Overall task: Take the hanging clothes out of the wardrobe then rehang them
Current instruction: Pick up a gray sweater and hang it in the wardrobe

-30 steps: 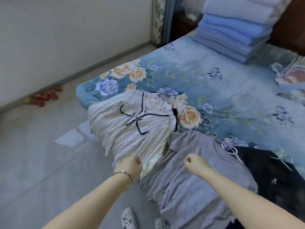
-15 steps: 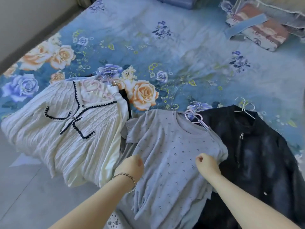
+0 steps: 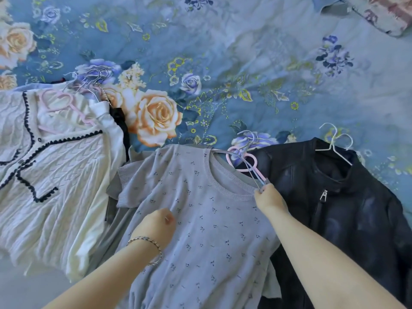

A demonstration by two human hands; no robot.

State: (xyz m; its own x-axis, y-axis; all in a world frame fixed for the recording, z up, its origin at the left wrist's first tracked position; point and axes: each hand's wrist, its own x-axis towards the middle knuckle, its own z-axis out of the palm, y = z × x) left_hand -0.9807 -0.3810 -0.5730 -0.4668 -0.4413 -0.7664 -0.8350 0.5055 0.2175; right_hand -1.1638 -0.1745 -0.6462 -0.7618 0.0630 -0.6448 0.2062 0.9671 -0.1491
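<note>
Three garments lie on the floral bed. A grey patterned tee (image 3: 200, 219) is in the middle, on a pink hanger (image 3: 242, 158) with metal hooks beside it. My right hand (image 3: 268, 198) pinches the hanger wires at the tee's right collar. My left hand (image 3: 157, 226), with a bracelet at the wrist, lies fisted on the tee's chest; whether it grips cloth is hidden. A white cable-knit cardigan (image 3: 55, 170) with dark trim lies at left on a pink hanger (image 3: 60, 103). At right lies a black zip jacket (image 3: 347, 208) on a white hanger (image 3: 334, 141).
The blue floral bedsheet (image 3: 223, 63) stretches away above the garments. A folded patterned cloth (image 3: 385, 12) sits at the top right corner. Pale floor (image 3: 20, 288) shows at the bottom left, where the cardigan's hem hangs over the bed edge.
The view has swung down and closer over the clothes. My right hand has moved up from the tee's side to the hanger at its collar. My left hand stays on the tee.
</note>
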